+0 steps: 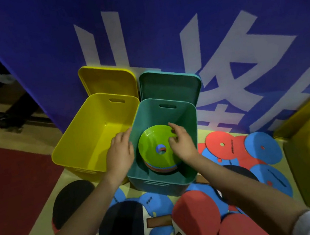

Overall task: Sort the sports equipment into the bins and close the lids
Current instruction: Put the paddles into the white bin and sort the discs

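Stack of shallow plastic marker cones, green one on top (154, 147), sits inside the teal plastic bin (181, 113). Right hand (181, 141), nearer, curls fingers loosely over its right rim; whether it grips, I cannot tell. Left hand (120, 152) rests relaxed on the bin's left wall.

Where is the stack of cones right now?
In the head view, the cones sit inside the teal bin, centre frame, between both hands, right of the yellow bin.

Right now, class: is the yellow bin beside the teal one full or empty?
Empty. The yellow bin shows only its bare floor, and its lid leans behind it.
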Available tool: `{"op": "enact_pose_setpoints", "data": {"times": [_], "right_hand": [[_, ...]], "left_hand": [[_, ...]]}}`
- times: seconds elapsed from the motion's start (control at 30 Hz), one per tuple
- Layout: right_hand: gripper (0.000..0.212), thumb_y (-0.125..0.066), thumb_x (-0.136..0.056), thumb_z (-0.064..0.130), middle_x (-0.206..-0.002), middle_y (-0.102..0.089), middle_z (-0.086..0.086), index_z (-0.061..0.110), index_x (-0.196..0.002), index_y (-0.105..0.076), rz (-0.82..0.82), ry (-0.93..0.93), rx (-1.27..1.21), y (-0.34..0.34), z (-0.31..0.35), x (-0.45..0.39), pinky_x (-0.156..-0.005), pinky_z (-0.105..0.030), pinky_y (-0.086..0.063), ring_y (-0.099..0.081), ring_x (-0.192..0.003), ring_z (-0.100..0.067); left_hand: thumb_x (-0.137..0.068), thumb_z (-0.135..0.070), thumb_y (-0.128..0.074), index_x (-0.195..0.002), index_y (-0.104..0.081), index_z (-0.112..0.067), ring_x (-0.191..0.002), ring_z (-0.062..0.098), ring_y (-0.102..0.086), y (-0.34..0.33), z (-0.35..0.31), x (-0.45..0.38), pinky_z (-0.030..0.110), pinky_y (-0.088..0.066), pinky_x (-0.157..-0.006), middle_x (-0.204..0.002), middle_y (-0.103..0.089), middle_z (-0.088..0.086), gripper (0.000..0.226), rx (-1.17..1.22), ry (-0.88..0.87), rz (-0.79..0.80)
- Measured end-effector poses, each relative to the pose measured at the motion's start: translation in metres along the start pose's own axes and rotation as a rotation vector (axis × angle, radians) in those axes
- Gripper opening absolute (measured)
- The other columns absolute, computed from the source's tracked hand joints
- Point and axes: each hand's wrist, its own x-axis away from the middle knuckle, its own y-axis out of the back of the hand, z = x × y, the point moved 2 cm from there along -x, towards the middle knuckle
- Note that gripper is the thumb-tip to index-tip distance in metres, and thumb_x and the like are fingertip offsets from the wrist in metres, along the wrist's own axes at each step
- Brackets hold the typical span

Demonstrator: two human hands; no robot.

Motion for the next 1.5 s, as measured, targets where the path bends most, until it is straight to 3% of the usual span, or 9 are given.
{"op": "enact_pose_setpoints", "data": {"times": [0.13, 0.3, 0.5, 0.7, 0.83, 1.07, 1.23, 1.33, 1.5], "right_hand": [[0.046, -0.045, -0.084, -0.005, -0.118, -0.059, -0.004, 0.013, -0.125, -0.057, -0.236, 0.148, -0.193, 0.064, -0.008, 0.036, -0.085, -0.008, -0.042, -0.058, -0.101, -0.006], [0.043, -0.044, -0.083, 0.017, -0.110, -0.061, -0.008, 0.009, -0.123, -0.057, -0.487, -0.254, -0.123, 0.148, -0.087, 0.078, -0.089, -0.034, -0.049, -0.058, -0.094, -0.019], [0.037, -0.048, -0.091, 0.007, -0.119, -0.062, -0.016, 0.007, -0.127, -0.056, -0.312, -0.503, 0.042, 0.155, -0.161, 0.140, -0.092, -0.037, -0.042, -0.056, -0.112, -0.035], [0.030, -0.048, -0.092, 0.015, -0.112, -0.068, -0.010, 0.015, -0.117, -0.064, 0.075, -0.310, 0.240, 0.106, -0.150, 0.130, -0.082, -0.033, -0.044, -0.061, -0.104, -0.031], [0.041, -0.053, -0.093, 0.027, -0.129, -0.059, -0.012, 0.015, -0.131, -0.053, 0.312, -0.161, 0.395, 0.060, -0.136, 0.100, -0.093, -0.037, -0.043, -0.054, -0.119, -0.031], [0.051, -0.051, -0.089, 0.014, -0.136, -0.046, -0.009, 0.017, -0.137, -0.035, 0.523, -0.138, 0.805, 0.028, -0.166, 0.098, -0.096, -0.041, -0.042, -0.044, -0.127, -0.029], [0.037, -0.051, -0.087, 0.011, -0.126, -0.054, -0.007, 0.020, -0.123, -0.051, 0.595, 0.217, 1.078, 0.040, -0.169, 0.087, -0.092, -0.035, -0.040, -0.050, -0.118, -0.028], [0.027, -0.054, -0.084, 0.016, -0.114, -0.058, -0.009, 0.018, -0.111, -0.056, 0.541, 0.243, 0.980, 0.061, -0.158, 0.076, -0.084, -0.036, -0.040, -0.054, -0.107, -0.031], [0.031, -0.066, -0.080, 0.026, -0.102, -0.061, -0.011, 0.010, -0.105, -0.058, 0.152, 0.192, 0.539, 0.141, -0.137, 0.062, -0.071, -0.033, -0.039, -0.055, -0.097, -0.030]], "left_hand": [[-0.093, -0.014, -0.052, -0.136, -0.050, -0.016, -0.113, 0.022, -0.046, 0.008, -0.045, 0.016, 0.034, -0.041, -0.094, -0.121, -0.053, 0.007, 0.043, 0.145, -0.209, -0.060], [-0.087, -0.031, -0.038, -0.128, -0.057, -0.016, -0.113, 0.018, -0.052, -0.001, -0.116, 0.033, 0.029, -0.047, -0.092, -0.120, -0.053, 0.002, 0.048, 0.421, -0.260, 0.061], [-0.088, -0.016, -0.043, -0.120, -0.062, -0.016, -0.088, 0.005, -0.055, -0.039, -0.174, 0.073, 0.033, -0.051, -0.079, -0.103, -0.054, -0.006, 0.037, 0.496, -0.277, 0.221], [-0.082, -0.003, -0.050, -0.107, -0.067, -0.020, -0.090, 0.009, -0.052, -0.067, -0.183, 0.124, 0.014, -0.038, -0.079, -0.092, -0.059, -0.007, 0.035, 0.327, -0.408, 0.254], [-0.084, -0.015, -0.043, -0.110, -0.065, -0.019, -0.094, 0.013, -0.056, -0.086, -0.169, 0.151, 0.020, -0.043, -0.083, -0.099, -0.060, -0.002, 0.034, 0.324, -0.216, 0.357], [-0.092, -0.016, -0.049, -0.127, -0.052, -0.011, -0.113, 0.031, -0.052, -0.117, -0.116, 0.191, 0.035, -0.041, -0.091, -0.118, -0.054, 0.015, 0.036, 0.098, 0.371, 0.560], [-0.089, -0.018, -0.047, -0.128, -0.053, -0.013, -0.105, 0.029, -0.056, -0.127, -0.109, 0.196, 0.036, -0.044, -0.089, -0.117, -0.057, 0.012, 0.039, 0.077, 0.404, 0.536], [-0.087, -0.017, -0.048, -0.123, -0.054, -0.014, -0.104, 0.032, -0.056, -0.132, -0.110, 0.189, 0.039, -0.046, -0.088, -0.113, -0.053, 0.013, 0.037, 0.090, 0.480, 0.514], [-0.084, -0.023, -0.052, -0.124, -0.052, -0.014, -0.109, 0.036, -0.053, -0.144, -0.108, 0.170, 0.040, -0.046, -0.092, -0.117, -0.048, 0.017, 0.042, -0.013, 0.494, 0.625]]}}
